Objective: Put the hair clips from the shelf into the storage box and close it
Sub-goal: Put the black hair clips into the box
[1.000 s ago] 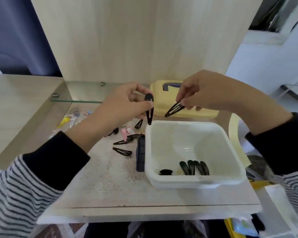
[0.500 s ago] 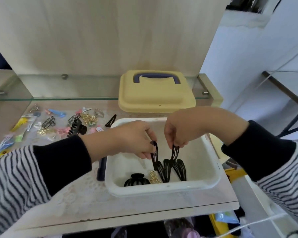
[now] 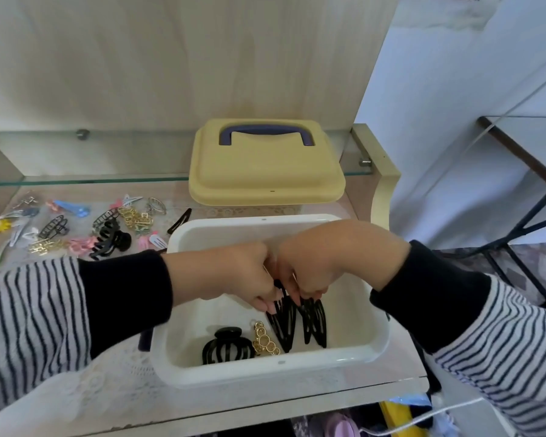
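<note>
we see left grip [image 3: 234, 279] and right grip [image 3: 309, 266] touching, knuckle to knuckle, inside open white storage box [image 3: 372, 339]. each pinches upper end of black snap clips [image 3: 286, 324] fanned on box floor. black claw clip [image 3: 226, 346] and gold clip [image 3: 265, 339] lie just beside them, near front wall. yellow lid [image 3: 265, 171] with purple handle sits behind box on shelf [image 3: 92, 389]. we note loose coloured clips [image 3: 76, 225] scattered left of box.

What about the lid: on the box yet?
No, the yellow lid sits behind the open white storage box, apart from it.
</note>
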`<state>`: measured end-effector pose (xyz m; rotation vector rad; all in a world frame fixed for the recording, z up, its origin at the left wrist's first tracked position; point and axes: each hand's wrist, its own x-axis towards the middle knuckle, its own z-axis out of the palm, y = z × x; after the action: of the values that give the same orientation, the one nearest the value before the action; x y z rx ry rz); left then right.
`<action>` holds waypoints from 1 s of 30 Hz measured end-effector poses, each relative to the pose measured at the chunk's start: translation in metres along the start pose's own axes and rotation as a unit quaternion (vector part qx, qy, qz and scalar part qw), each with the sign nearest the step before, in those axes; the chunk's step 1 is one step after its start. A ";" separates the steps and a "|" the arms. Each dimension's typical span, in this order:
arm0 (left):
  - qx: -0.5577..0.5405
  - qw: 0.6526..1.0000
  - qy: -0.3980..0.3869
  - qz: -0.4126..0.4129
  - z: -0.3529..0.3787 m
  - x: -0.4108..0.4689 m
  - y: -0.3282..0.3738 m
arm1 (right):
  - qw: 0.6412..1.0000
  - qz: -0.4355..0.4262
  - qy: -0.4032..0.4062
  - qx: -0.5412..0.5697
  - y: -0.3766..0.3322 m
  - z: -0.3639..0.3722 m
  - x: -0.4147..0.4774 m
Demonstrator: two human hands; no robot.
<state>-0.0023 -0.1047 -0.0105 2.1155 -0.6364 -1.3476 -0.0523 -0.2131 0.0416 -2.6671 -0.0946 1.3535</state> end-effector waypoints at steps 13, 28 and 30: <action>0.059 0.998 -0.015 0.000 0.005 0.007 0.003 | 1.000 0.017 0.007 0.021 0.010 0.013 0.021; 0.304 0.948 0.068 0.072 0.004 0.006 0.002 | 0.996 0.028 0.084 0.021 0.015 0.018 0.025; 0.308 0.946 0.067 0.076 0.004 0.007 0.001 | 0.996 0.029 0.085 0.022 0.015 0.018 0.025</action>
<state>-0.0032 -0.1106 -0.0160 2.5378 -1.2611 -0.9870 -0.0520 -0.2231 0.0086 -2.7545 0.0316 1.1223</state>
